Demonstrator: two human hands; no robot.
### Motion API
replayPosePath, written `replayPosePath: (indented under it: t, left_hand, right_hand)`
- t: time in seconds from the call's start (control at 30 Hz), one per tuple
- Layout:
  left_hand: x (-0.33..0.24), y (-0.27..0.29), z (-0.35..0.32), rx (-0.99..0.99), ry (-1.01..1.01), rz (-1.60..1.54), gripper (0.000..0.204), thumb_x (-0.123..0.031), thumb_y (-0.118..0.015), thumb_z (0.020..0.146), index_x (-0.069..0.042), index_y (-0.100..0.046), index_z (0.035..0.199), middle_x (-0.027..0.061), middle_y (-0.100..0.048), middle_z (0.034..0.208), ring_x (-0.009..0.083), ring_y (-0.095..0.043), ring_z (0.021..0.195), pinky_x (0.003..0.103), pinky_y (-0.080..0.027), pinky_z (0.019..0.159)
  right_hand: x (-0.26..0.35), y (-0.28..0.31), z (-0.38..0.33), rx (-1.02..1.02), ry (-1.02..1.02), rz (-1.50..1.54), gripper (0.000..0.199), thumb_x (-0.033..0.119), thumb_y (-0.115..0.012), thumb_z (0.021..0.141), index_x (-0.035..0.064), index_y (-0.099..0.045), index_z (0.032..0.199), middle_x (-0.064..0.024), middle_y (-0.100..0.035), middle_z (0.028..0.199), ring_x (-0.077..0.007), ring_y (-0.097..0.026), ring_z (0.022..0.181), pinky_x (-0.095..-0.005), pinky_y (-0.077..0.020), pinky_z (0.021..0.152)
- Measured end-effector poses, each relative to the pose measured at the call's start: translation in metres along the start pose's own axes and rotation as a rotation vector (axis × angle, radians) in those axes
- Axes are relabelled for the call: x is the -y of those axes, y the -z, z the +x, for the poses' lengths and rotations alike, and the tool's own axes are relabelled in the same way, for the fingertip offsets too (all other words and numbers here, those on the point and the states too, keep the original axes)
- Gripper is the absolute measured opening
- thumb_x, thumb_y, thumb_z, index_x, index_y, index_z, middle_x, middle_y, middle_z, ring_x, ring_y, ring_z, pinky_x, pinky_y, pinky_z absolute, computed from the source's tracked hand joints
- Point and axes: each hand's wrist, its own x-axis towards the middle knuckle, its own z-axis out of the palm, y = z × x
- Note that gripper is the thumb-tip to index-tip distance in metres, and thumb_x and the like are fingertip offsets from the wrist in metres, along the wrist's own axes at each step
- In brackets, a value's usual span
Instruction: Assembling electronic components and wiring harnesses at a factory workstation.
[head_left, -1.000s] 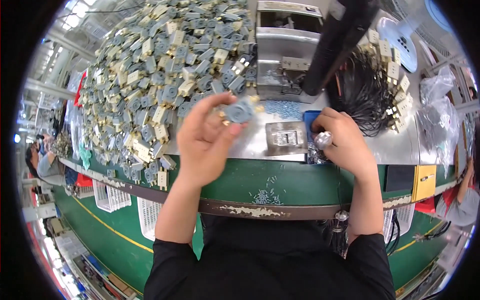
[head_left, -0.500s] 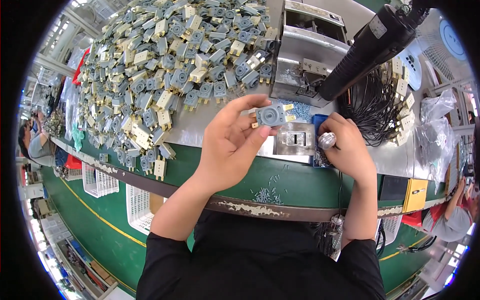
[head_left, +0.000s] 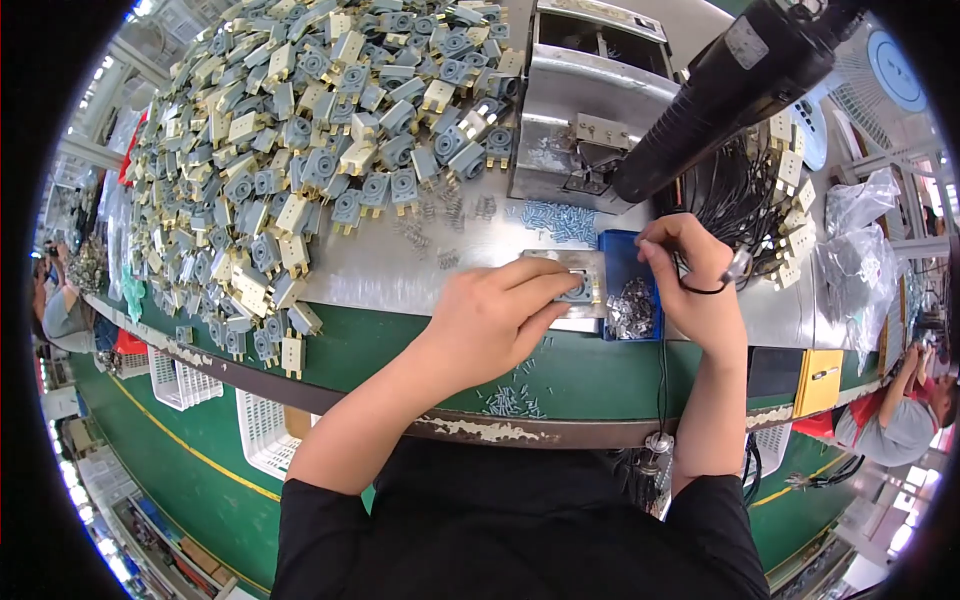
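Note:
My left hand (head_left: 505, 315) reaches across the bench edge, its thumb and fingers closed on a small grey plastic switch housing (head_left: 577, 287). That housing sits on a metal fixture (head_left: 560, 262), partly covered by my fingers. Beside it is a blue tray (head_left: 657, 325) with small shiny metal pieces (head_left: 632, 308) in its near part. Above the tray's right side, my right hand (head_left: 697, 275) has thumb and forefinger pinched together; anything between the tips is too small to make out. A round silver-coloured metal piece (head_left: 738, 266) and a dark loop of cord lie against this hand.
A large heap of grey and cream housings (head_left: 330, 130) covers the left. Loose springs (head_left: 430, 230), blue screws (head_left: 558, 222) and pale screws (head_left: 515, 402) lie around. A thick black cylindrical tool (head_left: 720, 100) slants in front of a metal box (head_left: 590, 110). Black cables (head_left: 730, 200) lie right.
My left hand has lowered the housing from mid-air onto the metal fixture. My right hand has lifted off the tray's contents and turned, uncovering the tray. The whole view has shifted slightly.

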Motion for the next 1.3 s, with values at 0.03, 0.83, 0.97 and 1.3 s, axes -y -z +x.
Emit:
replayPosePath:
  t: [0.03, 0.83, 0.97, 1.3]
  left_hand:
    - [0.001, 0.000, 0.000, -0.014, -0.032, 0.057, 0.027, -0.012, -0.077, 0.084, -0.010, -0.074, 0.111, 0.0069, -0.073, 0.109, 0.0252, -0.072, 0.085, 0.035, -0.057, 0.068]
    - [0.041, 0.057, 0.018, -0.148, 0.227, 0.470, 0.015, -0.016, -0.077, 0.080, -0.008, -0.074, 0.093, 0.0047, -0.062, 0.088, 0.0245, -0.065, 0.071, 0.035, -0.051, 0.062]
    - [0.046, 0.047, 0.018, -0.113, 0.222, 0.526, 0.013, -0.016, -0.077, 0.081, -0.008, -0.074, 0.090, 0.0049, -0.062, 0.090, 0.0247, -0.066, 0.072, 0.036, -0.051, 0.062]
    - [0.041, 0.053, 0.025, -0.180, 0.199, 0.322, 0.011, -0.011, -0.074, 0.087, -0.005, -0.072, 0.096, 0.0064, -0.069, 0.099, 0.0193, -0.065, 0.065, 0.031, -0.051, 0.059]
  right_hand:
    - [-0.001, 0.000, 0.000, -0.029, -0.012, 0.011, 0.009, -0.007, -0.063, 0.092, -0.0037, -0.060, 0.100, -0.0110, -0.068, 0.091, -0.0162, -0.065, 0.077, -0.0282, -0.0526, 0.073]
    - [0.015, -0.001, 0.001, -0.029, 0.122, 0.048, 0.017, -0.012, -0.064, 0.075, -0.0029, -0.072, 0.088, -0.0137, -0.069, 0.092, -0.0207, -0.070, 0.082, -0.0290, -0.0553, 0.073]
    - [0.017, -0.003, 0.000, -0.065, 0.100, 0.044, 0.018, -0.011, -0.063, 0.073, -0.0024, -0.072, 0.086, -0.0132, -0.070, 0.092, -0.0210, -0.070, 0.083, -0.0294, -0.0554, 0.074]
    - [0.014, -0.001, 0.001, -0.108, 0.141, 0.032, 0.020, -0.010, -0.065, 0.072, 0.0005, -0.073, 0.087, -0.0120, -0.070, 0.089, -0.0224, -0.071, 0.080, -0.0300, -0.0558, 0.072]
